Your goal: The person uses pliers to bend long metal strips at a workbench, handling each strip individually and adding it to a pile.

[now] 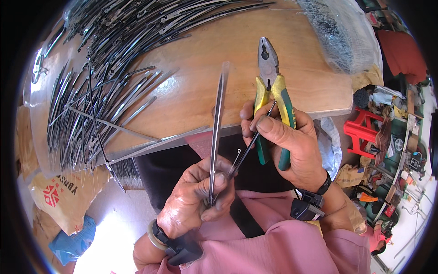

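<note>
My left hand (197,192) is closed round a long narrow dark metal strip (218,118) with a pale edge, pointing up and away over the table edge. A thinner dark rod (250,147) runs from the same fingers to my right hand. A short thin wire with a small looped end (238,153) sticks up by the left fingers. In my right hand (294,141) are combination pliers (269,64) with yellow and green handles, jaws pointing away. The right thumb and forefinger also pinch the rod's far end.
Many dark metal strips (109,50) lie piled on the wooden table (255,27) at the left and back. A clear plastic bag of thin wire pieces (335,36) sits at the far right. A red stool (362,132) stands right; a printed paper sack (68,196) lies lower left.
</note>
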{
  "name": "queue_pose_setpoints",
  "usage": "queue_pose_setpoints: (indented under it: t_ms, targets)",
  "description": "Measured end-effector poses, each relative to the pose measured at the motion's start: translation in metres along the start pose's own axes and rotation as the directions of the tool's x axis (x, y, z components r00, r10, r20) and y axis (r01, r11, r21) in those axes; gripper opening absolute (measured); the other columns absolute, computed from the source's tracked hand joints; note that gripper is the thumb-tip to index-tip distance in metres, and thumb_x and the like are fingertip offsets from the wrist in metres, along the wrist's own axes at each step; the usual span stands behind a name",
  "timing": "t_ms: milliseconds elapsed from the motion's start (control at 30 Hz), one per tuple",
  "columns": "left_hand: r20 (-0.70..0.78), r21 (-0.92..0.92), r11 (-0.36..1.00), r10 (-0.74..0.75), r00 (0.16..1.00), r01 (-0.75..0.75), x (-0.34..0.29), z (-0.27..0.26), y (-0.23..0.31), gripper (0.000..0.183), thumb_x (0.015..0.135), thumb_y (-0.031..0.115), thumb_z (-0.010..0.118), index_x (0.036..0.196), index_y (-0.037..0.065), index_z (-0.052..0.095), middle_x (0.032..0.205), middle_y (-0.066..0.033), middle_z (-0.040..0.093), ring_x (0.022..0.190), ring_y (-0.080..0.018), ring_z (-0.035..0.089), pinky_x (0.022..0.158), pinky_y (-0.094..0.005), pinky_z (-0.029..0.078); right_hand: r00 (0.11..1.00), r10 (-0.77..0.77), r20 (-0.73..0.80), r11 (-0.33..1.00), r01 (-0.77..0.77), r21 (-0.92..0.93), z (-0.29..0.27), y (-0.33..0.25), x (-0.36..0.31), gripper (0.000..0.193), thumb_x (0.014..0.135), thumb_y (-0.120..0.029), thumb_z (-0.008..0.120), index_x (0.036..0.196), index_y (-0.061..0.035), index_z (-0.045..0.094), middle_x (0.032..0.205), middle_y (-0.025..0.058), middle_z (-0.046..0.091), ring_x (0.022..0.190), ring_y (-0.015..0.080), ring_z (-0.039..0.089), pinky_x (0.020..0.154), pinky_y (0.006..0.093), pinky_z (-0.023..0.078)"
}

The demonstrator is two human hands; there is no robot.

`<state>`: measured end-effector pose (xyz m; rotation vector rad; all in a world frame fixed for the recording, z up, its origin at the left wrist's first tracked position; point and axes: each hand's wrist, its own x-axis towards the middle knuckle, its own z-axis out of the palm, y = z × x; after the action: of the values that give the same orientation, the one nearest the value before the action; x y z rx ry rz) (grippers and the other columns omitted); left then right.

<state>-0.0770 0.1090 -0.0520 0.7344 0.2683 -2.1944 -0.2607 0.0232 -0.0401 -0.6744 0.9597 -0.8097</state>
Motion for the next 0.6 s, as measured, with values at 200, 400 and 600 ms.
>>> queue_pose_setpoints:
  t_ms: [200,400,600]
  targets:
    - [-0.033,0.045,0.995,0.091,0.995,-0.09,0.002,-0.003,-0.002,0.015,0.092,0.013,0.064,0.1,0.003,0.056,0.068,-0.0155,0.059,0.04,-0.0161,0.045,0.037,-0.0254,0.032,1.0,-0.001,0.007,0.997,0.001,-0.073,0.0,0.002,-0.001,0.017,0.088,-0.015,0.069,0.097,-0.0008,0.064,0.107,0.0115,0.061,0.086,0.0192,0.06,0.07,0.0325,0.049]
    - [-0.055,0.075,0.987,0.147,0.988,-0.143,0.003,0.0,0.001,0.012,0.092,0.011,0.063,0.096,0.002,0.057,0.073,-0.0184,0.063,0.041,-0.02,0.05,0.037,-0.0264,0.036,1.0,0.004,-0.007,0.995,-0.005,-0.095,0.003,0.001,-0.001,0.018,0.088,-0.015,0.069,0.098,-0.001,0.063,0.106,0.0121,0.063,0.087,0.0191,0.061,0.07,0.0316,0.049]
    - [-0.072,0.134,0.978,0.171,0.983,-0.16,0.003,0.005,0.001,0.012,0.092,0.011,0.063,0.095,0.002,0.057,0.072,-0.0176,0.063,0.04,-0.0188,0.05,0.037,-0.0263,0.036,0.999,0.035,-0.012,0.989,-0.037,-0.145,0.001,0.001,-0.003,0.019,0.088,-0.015,0.069,0.098,0.0002,0.063,0.102,0.0115,0.065,0.083,0.0184,0.062,0.07,0.0312,0.05]
